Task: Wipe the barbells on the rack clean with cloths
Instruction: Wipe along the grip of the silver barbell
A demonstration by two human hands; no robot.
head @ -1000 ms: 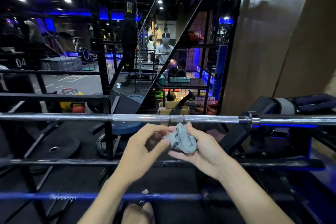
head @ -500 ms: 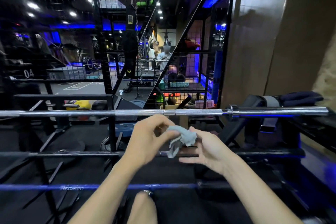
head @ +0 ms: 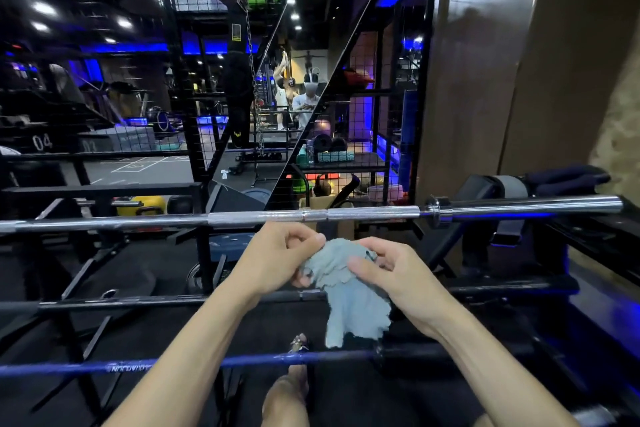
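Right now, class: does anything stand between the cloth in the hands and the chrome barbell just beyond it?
Nothing visible does. Both hands, left hand and right hand, hold the cloth just below the chrome barbell, open space between.

Yellow kettlebell (head: 140, 206); perhaps foam rollers (head: 329, 142) beyond.

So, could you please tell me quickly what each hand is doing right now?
Left hand: fingers pinch the upper left edge of the crumpled light blue-grey cloth.
Right hand: fingers grip the same cloth's upper right side.
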